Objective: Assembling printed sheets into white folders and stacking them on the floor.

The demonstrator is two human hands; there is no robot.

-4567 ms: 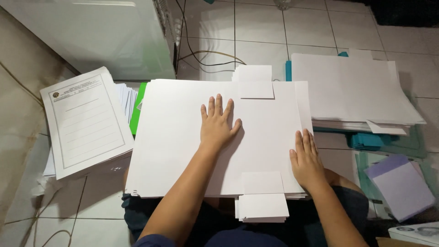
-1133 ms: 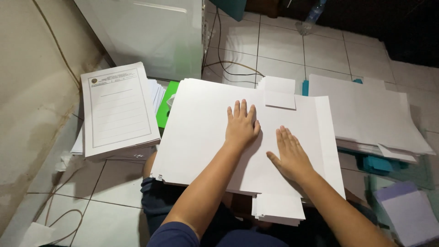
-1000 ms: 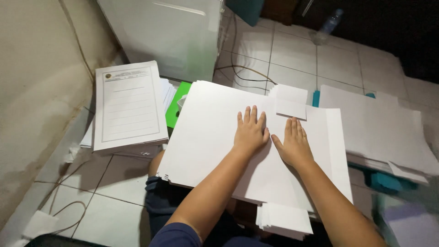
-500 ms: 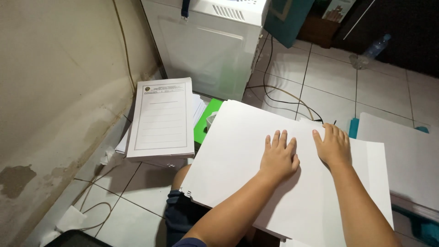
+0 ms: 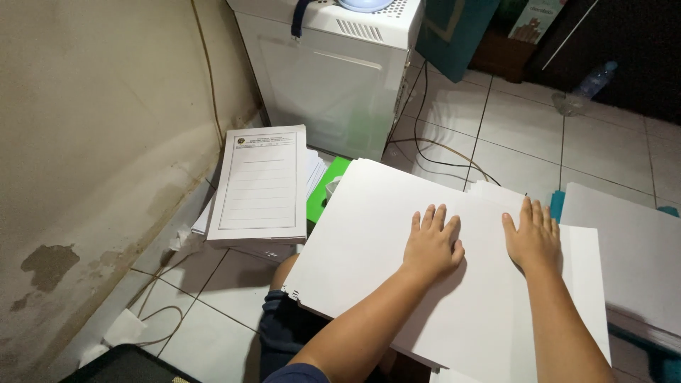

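Observation:
A large stack of white sheets (image 5: 369, 234) lies across my lap, over a tiled floor. My left hand (image 5: 431, 245) rests flat on the middle of the top sheet, fingers spread. My right hand (image 5: 533, 237) presses flat on the same stack further right, near its far edge. Neither hand holds anything. A second pile of white sheets (image 5: 631, 248) lies to the right, partly under the stack.
A stack of printed forms (image 5: 259, 186) sits on the floor at the left, with a green folder (image 5: 323, 190) beside it. A white appliance (image 5: 333, 67) stands behind, cables (image 5: 433, 145) trailing from it. A stained wall (image 5: 92, 156) runs along the left. A plastic bottle (image 5: 585, 89) lies far right.
The view has swung left and up, bringing the wall and the appliance into sight. My right hand slid from the near right edge toward the far edge of the sheets; my left hand stayed flat.

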